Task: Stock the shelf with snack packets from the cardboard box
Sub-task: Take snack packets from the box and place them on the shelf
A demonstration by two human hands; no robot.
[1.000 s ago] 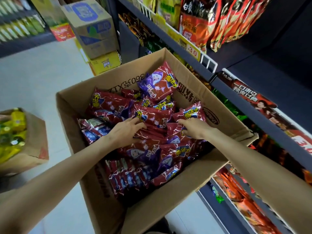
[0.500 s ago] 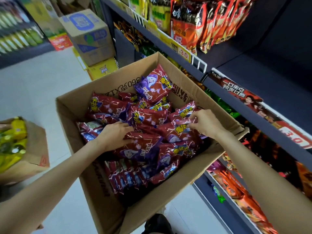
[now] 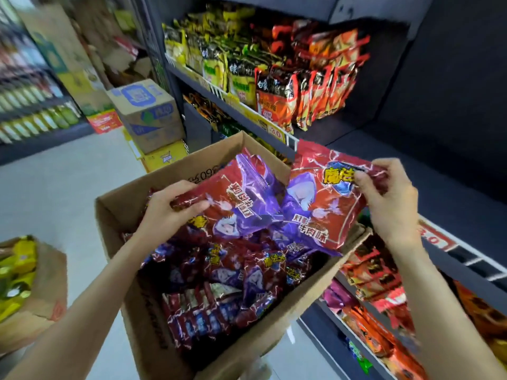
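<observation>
An open cardboard box (image 3: 153,305) stands in front of me, holding several red and purple snack packets (image 3: 219,305). My left hand (image 3: 167,212) grips one red and purple packet (image 3: 241,198) by its left end, lifted above the box. My right hand (image 3: 389,198) pinches the top corner of a second packet (image 3: 318,204), held above the box's right rim beside the dark shelf (image 3: 444,215). The two raised packets touch in the middle. The shelf board just right of my right hand is bare.
The shelf above carries noodle packs (image 3: 288,86) behind a price rail. Lower shelves (image 3: 378,305) hold orange and red packets. Stacked cartons (image 3: 148,113) stand on the floor beyond the box. A second box with yellow packets (image 3: 19,272) sits at left.
Both hands were down among the packets in the box. Now each has lifted a packet above the box, and the view has tilted up toward the shelf.
</observation>
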